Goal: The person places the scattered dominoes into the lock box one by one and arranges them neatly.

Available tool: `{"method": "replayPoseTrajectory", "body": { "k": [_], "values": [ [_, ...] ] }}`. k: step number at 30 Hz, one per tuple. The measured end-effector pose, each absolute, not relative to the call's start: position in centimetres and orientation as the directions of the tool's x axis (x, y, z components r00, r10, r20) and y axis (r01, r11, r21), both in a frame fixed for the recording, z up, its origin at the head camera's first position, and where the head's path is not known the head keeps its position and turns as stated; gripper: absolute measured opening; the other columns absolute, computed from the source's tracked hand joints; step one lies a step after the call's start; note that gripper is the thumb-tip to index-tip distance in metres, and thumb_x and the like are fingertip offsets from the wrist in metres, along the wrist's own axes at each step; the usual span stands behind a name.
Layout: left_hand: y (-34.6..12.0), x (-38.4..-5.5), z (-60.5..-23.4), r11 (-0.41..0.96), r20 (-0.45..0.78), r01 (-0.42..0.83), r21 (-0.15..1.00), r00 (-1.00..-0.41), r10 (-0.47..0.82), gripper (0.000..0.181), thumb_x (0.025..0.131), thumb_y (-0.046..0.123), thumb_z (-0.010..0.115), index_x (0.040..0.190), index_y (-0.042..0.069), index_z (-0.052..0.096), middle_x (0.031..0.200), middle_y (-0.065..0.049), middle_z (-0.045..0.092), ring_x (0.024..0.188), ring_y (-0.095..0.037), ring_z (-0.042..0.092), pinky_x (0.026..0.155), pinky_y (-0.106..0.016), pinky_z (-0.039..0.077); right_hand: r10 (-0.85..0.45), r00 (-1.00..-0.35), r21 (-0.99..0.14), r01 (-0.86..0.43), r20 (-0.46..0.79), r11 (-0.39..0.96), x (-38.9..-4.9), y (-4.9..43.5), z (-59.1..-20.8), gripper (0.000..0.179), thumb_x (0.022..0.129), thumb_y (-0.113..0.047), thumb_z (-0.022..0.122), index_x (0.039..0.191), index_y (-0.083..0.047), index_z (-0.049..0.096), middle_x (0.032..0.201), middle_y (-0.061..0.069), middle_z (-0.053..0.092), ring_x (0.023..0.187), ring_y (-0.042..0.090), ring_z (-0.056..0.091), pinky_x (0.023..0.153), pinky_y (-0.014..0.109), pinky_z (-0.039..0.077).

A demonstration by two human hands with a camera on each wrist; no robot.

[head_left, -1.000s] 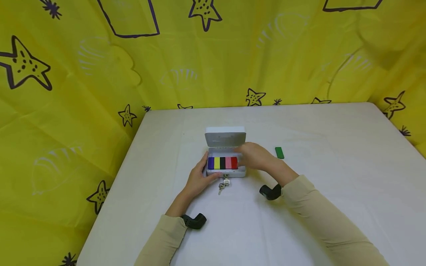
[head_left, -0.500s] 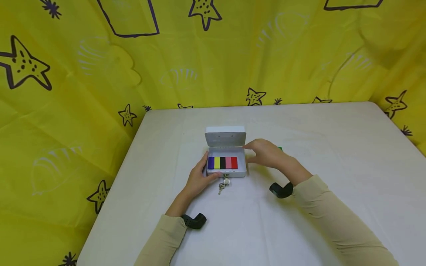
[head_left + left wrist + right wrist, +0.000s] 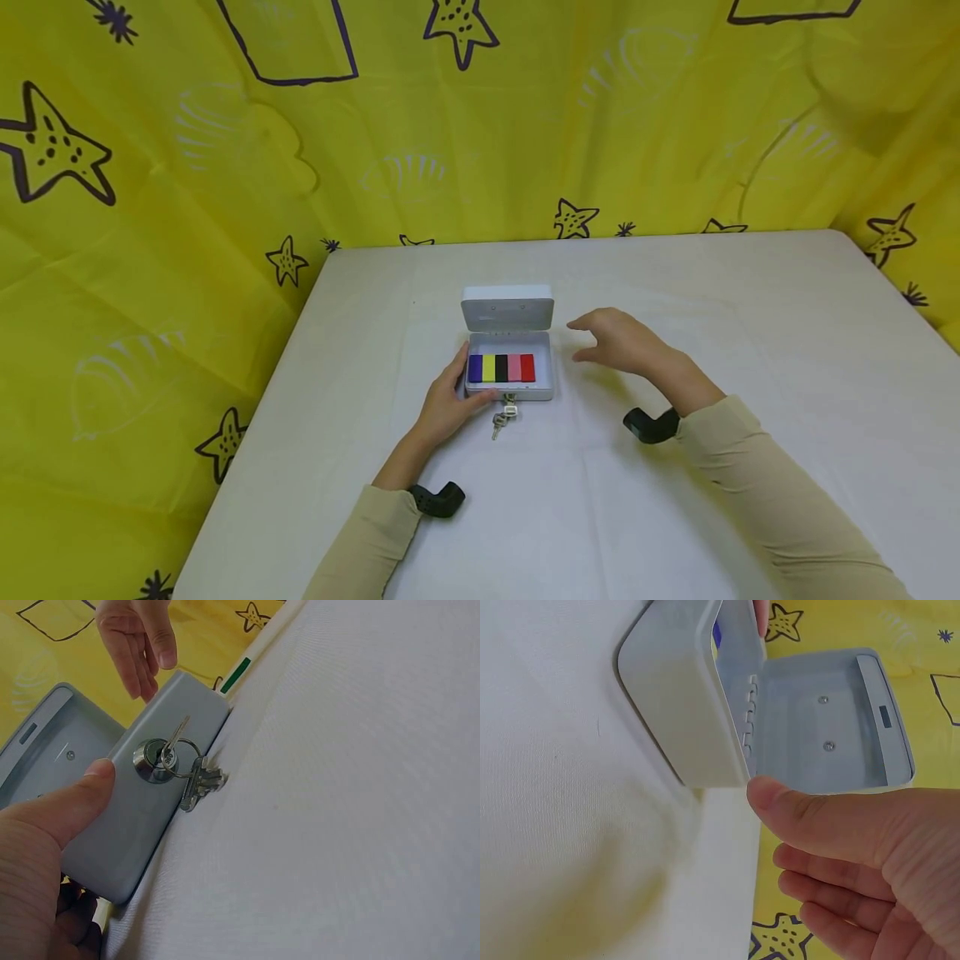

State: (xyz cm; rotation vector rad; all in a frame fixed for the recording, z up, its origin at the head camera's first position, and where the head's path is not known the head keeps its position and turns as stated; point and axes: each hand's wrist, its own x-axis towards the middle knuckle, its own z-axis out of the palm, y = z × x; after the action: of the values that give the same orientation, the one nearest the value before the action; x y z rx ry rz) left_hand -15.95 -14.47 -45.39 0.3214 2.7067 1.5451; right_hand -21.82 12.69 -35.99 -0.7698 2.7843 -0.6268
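A small grey metal cash box [image 3: 547, 387] stands on the table with its lid [image 3: 507, 314] raised. Inside lies a row of flat coloured blocks [image 3: 502, 368]: purple, yellow, black, pink and red. My left hand [image 3: 444, 410] grips the box's front left corner, thumb over the front rim and fingers along the left side. Keys on a ring [image 3: 196, 776] hang from the front lock [image 3: 152, 759], one key inserted. To the right of the box, my right hand [image 3: 622, 342] hovers apart from it, thumb and fingers spread and nothing between them. A green block [image 3: 237, 676] shows in the left wrist view.
The white-covered table [image 3: 360, 317] stretches around the box on all sides. A yellow curtain [image 3: 510, 133] with starfish drawings hangs behind and at the sides. In the head view my right hand covers the spot where the green block lay.
My right hand has drawn back from inside the box toward the right, its fingers spreading, and now covers the green block in the head view. My left hand and the box stay put.
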Motion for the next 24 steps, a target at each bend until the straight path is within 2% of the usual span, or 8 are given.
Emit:
{"method": "replayPoseTrajectory", "body": {
  "k": [20,22,24],
  "values": [
    [-14.4,-15.8,-45.3,0.489,0.098,0.177,0.854,-0.978,0.182,0.092,0.079,0.036,0.072,0.148,0.01,0.017,0.15,-0.003,0.021,0.135,-0.019,0.02,0.106,-0.036,0.023,-0.507,-0.861,-0.419,-0.445,-0.044,0.792,-22.2,15.7,-36.8,0.047,0.078,-0.013,0.074,0.116,0.01,0.058,0.113,0.023,0.06,0.109,0.04,0.051,0.093,0.051,0.038],
    [-14.4,-15.8,-45.3,0.489,0.098,0.177,0.854,-0.978,0.182,0.092,0.079,0.036,0.072,0.148,0.01,0.017,0.15,-0.004,0.021,0.135,-0.02,0.02,0.106,-0.036,0.023,-0.504,-0.862,-0.424,-0.44,-0.047,0.792,-22.2,15.8,-36.8,0.047,0.078,-0.012,0.074,0.116,0.01,0.058,0.113,0.023,0.06,0.107,0.039,0.052,0.093,0.051,0.039],
    [-14.4,-15.8,-45.3,0.489,0.102,0.181,0.853,-0.978,0.183,0.092,0.079,0.036,0.072,0.148,0.01,0.017,0.15,-0.005,0.021,0.135,-0.021,0.02,0.106,-0.037,0.023,-0.5,-0.864,-0.435,-0.431,-0.051,0.79,-22.2,16.0,-36.8,0.047,0.078,-0.012,0.074,0.116,0.01,0.058,0.11,0.022,0.061,0.096,0.036,0.055,0.09,0.05,0.041]
  ]
}}
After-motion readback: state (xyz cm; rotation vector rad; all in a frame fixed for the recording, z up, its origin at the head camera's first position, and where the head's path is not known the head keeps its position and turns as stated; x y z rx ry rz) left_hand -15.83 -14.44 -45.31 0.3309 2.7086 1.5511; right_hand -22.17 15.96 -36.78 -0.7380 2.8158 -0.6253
